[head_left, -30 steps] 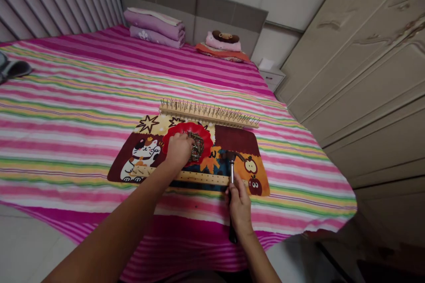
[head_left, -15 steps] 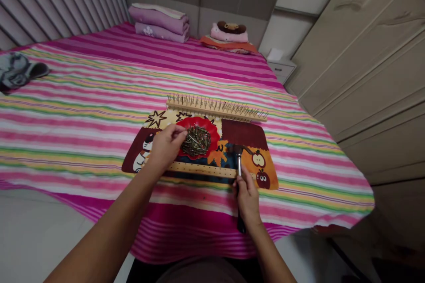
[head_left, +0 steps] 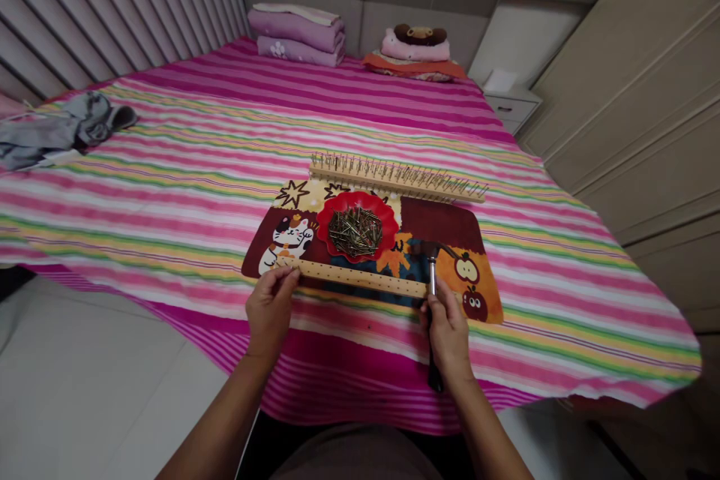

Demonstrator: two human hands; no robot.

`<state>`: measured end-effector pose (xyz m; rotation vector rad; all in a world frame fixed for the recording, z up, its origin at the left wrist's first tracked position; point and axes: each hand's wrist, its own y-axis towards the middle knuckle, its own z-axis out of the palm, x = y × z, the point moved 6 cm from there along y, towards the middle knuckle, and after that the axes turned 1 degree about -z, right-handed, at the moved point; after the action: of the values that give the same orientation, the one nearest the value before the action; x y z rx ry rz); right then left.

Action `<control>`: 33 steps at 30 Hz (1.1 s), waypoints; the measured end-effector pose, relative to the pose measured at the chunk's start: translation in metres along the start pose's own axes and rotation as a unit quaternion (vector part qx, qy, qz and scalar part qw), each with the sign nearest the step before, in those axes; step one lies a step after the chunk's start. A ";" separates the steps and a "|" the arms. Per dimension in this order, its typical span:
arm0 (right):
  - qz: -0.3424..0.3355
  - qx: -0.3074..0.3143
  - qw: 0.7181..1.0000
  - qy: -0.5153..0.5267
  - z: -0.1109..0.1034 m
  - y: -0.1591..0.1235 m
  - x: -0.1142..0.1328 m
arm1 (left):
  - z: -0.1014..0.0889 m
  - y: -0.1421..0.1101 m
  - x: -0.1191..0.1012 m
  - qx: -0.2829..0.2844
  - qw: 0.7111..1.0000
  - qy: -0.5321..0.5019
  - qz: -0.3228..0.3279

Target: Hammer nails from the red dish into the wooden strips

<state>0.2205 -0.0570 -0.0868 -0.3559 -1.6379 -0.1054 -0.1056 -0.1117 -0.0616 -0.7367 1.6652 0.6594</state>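
My right hand [head_left: 450,334] is wrapped round the handle of a hammer [head_left: 433,277], its head pointing away from me over the mat. My left hand [head_left: 271,311] is closed in a pinch at the left end of a light wooden strip [head_left: 360,278] with rows of small dark holes. Its thumb and fingertips hold what looks like a nail, mostly hidden by the fingers. Behind the strip sits a red scalloped bowl [head_left: 325,225] heaped with loose nails [head_left: 355,231]. Farther back lies a second wooden strip [head_left: 394,186] with many nails standing up in it.
Strip, bowl and hammer head are over a patterned mat [head_left: 444,221] on a bed with a striped sheet [head_left: 185,202]. Grey clothing [head_left: 67,127] lies at the left. Folded purple bedding [head_left: 298,34] and a pink folded stack [head_left: 416,49] rest by the headboard.
My left hand has moved from the bowl of nails toward me, down to the left end of the near strip. The right hand still holds the hammer. The view has shifted slightly.
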 end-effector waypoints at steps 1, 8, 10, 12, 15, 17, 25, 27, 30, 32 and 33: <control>0.001 -0.001 1.000 0.001 0.000 0.000 0.000 | 0.002 0.000 0.002 -0.003 1.000 0.001 0.002; -0.003 0.006 1.000 -0.014 0.000 0.000 0.001 | 0.009 0.001 0.014 -0.008 1.000 0.006 0.024; -0.008 0.006 1.000 -0.016 0.000 0.000 0.002 | 0.011 0.001 0.012 -0.009 0.999 0.010 0.035; -0.008 0.004 1.000 -0.019 0.000 0.000 0.003 | 0.012 0.000 0.010 -0.013 0.999 0.016 0.040; -0.006 0.004 1.000 -0.021 0.000 -0.001 0.004 | 0.013 -0.002 0.008 -0.016 0.999 0.022 0.043; -0.007 0.001 1.000 -0.020 0.000 0.000 0.004 | 0.014 -0.002 0.010 -0.016 0.999 0.027 0.044; -0.016 -0.004 0.999 -0.034 -0.001 -0.005 0.007 | 0.018 -0.003 0.006 -0.022 0.987 0.104 0.119; -0.028 0.002 0.999 -0.040 0.000 -0.013 0.014 | 0.019 -0.004 0.003 -0.022 0.982 0.116 0.150; -0.045 0.075 0.995 -0.042 0.012 -0.032 0.029 | 0.021 -0.006 -0.001 -0.018 0.971 0.128 0.202; -0.063 0.158 0.984 -0.047 0.029 -0.047 0.043 | 0.022 -0.007 -0.002 -0.015 0.964 0.137 0.227; -0.076 0.199 0.976 -0.055 0.039 -0.054 0.050 | 0.023 -0.008 -0.003 -0.013 0.962 0.140 0.236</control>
<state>0.1646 -0.0888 -0.0343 0.0715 -1.7482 0.1301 -0.0851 -0.0994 -0.0638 -0.4630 2.1271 0.9424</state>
